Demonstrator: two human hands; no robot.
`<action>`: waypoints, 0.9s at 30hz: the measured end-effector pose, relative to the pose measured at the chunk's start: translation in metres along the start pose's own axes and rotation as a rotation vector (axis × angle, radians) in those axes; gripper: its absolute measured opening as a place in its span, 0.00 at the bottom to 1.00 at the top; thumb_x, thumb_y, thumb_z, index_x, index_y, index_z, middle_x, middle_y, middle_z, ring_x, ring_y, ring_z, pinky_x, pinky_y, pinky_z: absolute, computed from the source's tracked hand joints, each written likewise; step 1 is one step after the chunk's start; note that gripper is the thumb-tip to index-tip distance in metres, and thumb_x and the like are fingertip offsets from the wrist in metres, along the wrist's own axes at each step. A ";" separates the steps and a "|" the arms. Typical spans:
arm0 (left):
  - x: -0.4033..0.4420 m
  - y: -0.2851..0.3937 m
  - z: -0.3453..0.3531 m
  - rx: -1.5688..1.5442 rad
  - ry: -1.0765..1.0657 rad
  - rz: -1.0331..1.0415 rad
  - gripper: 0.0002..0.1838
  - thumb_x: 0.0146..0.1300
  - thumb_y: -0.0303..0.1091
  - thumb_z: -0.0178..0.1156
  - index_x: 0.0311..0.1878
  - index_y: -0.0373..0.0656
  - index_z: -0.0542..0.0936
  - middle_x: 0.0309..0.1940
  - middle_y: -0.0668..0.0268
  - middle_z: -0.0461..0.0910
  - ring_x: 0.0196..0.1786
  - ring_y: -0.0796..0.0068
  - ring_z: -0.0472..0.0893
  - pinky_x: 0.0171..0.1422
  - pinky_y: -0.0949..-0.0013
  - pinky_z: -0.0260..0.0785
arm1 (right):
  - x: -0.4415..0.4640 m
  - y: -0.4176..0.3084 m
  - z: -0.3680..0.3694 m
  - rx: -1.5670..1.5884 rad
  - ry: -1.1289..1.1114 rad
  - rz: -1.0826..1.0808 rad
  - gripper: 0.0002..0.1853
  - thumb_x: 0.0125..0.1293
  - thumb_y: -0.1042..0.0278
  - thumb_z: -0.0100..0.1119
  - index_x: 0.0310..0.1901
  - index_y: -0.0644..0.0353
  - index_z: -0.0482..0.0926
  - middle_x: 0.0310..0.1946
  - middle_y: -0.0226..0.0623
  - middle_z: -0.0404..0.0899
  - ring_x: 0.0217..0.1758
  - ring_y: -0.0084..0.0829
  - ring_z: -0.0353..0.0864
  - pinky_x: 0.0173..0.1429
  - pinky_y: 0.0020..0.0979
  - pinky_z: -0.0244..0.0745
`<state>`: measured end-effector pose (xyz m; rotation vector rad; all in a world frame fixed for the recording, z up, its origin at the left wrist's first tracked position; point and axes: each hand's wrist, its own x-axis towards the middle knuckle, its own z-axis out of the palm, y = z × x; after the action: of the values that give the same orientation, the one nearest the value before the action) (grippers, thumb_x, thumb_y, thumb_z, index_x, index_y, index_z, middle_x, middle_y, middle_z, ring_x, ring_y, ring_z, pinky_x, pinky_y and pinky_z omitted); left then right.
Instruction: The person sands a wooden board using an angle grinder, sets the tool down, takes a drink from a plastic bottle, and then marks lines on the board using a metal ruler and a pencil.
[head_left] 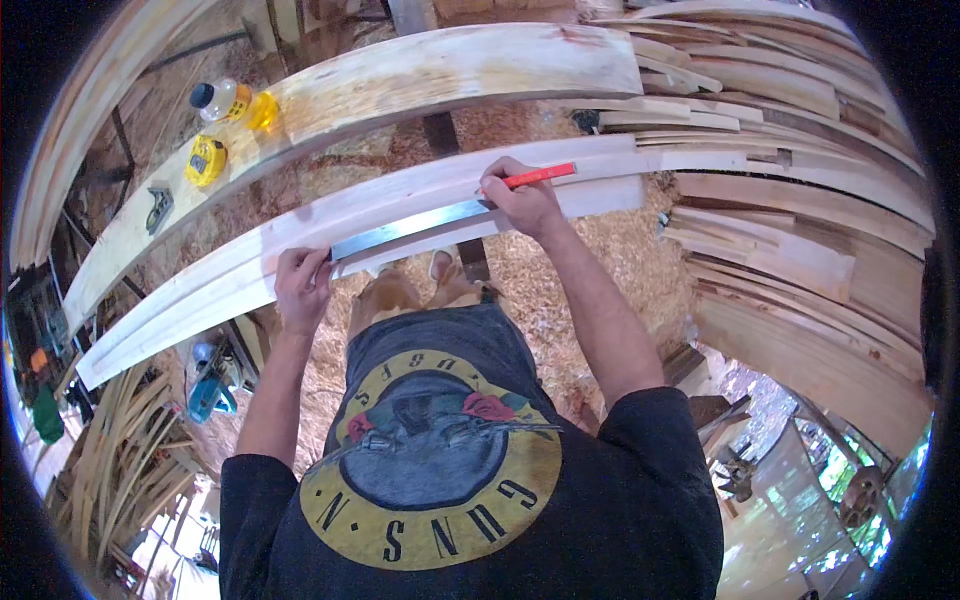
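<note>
A pale, planed plank spans the view in front of me, looking curved through the wide lens. Across its near part lies a shiny metal ruler. My left hand is closed at the ruler's left end, where a small dark part shows by the fingers. A red carpenter's pencil is gripped in my right hand. That hand rests on the plank at the ruler's right end, with the pencil's tip close to the wood and its back end pointing right.
Beyond is a thick board bearing a bottle of yellow liquid, a yellow tape measure and a small dark metal tool. Stacked boards fill the right. A teal power tool sits lower left; shavings cover the floor.
</note>
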<state>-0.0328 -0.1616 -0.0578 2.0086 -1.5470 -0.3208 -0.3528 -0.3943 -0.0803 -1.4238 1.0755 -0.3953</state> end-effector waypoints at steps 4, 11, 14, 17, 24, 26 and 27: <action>-0.001 -0.002 -0.001 -0.011 -0.009 0.008 0.15 0.55 0.25 0.76 0.47 0.43 0.89 0.40 0.58 0.83 0.43 0.57 0.83 0.47 0.58 0.77 | 0.001 -0.001 -0.003 -0.037 -0.022 -0.004 0.09 0.71 0.64 0.62 0.41 0.62 0.83 0.34 0.33 0.85 0.39 0.23 0.84 0.47 0.29 0.80; 0.000 0.001 -0.003 -0.012 -0.020 0.001 0.14 0.56 0.25 0.75 0.47 0.42 0.89 0.40 0.58 0.83 0.43 0.57 0.84 0.47 0.58 0.77 | 0.000 -0.002 -0.007 -0.089 -0.021 -0.010 0.09 0.70 0.63 0.62 0.40 0.61 0.83 0.32 0.32 0.84 0.39 0.24 0.82 0.46 0.31 0.78; 0.001 0.001 -0.003 -0.019 -0.019 0.013 0.14 0.56 0.24 0.75 0.47 0.43 0.89 0.40 0.58 0.83 0.42 0.57 0.84 0.47 0.59 0.77 | 0.001 0.001 -0.006 -0.107 -0.023 -0.026 0.09 0.71 0.63 0.62 0.39 0.60 0.83 0.32 0.32 0.84 0.39 0.24 0.82 0.45 0.31 0.78; 0.000 0.001 -0.003 -0.029 -0.021 0.003 0.14 0.56 0.23 0.75 0.47 0.43 0.89 0.40 0.59 0.83 0.43 0.58 0.84 0.47 0.59 0.77 | -0.002 -0.005 -0.007 -0.125 -0.032 -0.040 0.10 0.71 0.62 0.62 0.39 0.60 0.83 0.31 0.32 0.85 0.38 0.24 0.82 0.45 0.31 0.78; -0.001 -0.004 -0.001 -0.024 -0.025 0.012 0.15 0.56 0.22 0.74 0.47 0.43 0.89 0.40 0.59 0.84 0.43 0.59 0.84 0.47 0.60 0.77 | -0.005 -0.008 -0.008 -0.130 -0.075 0.003 0.11 0.71 0.61 0.62 0.40 0.61 0.84 0.31 0.33 0.85 0.38 0.24 0.82 0.45 0.32 0.77; 0.001 -0.001 -0.003 -0.012 -0.028 0.018 0.15 0.56 0.22 0.74 0.48 0.43 0.89 0.40 0.59 0.84 0.43 0.59 0.84 0.47 0.60 0.78 | -0.005 -0.008 -0.007 -0.134 -0.077 -0.013 0.11 0.71 0.61 0.62 0.40 0.62 0.84 0.31 0.33 0.85 0.38 0.24 0.82 0.45 0.32 0.77; 0.002 0.000 -0.004 -0.007 -0.030 0.020 0.15 0.56 0.22 0.74 0.48 0.43 0.89 0.40 0.59 0.83 0.43 0.59 0.84 0.47 0.60 0.78 | -0.005 -0.008 -0.007 -0.141 -0.074 -0.032 0.12 0.71 0.61 0.62 0.41 0.62 0.84 0.31 0.33 0.85 0.38 0.25 0.82 0.45 0.32 0.77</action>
<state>-0.0304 -0.1619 -0.0543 1.9903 -1.5817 -0.3493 -0.3579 -0.3964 -0.0696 -1.5696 1.0385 -0.2922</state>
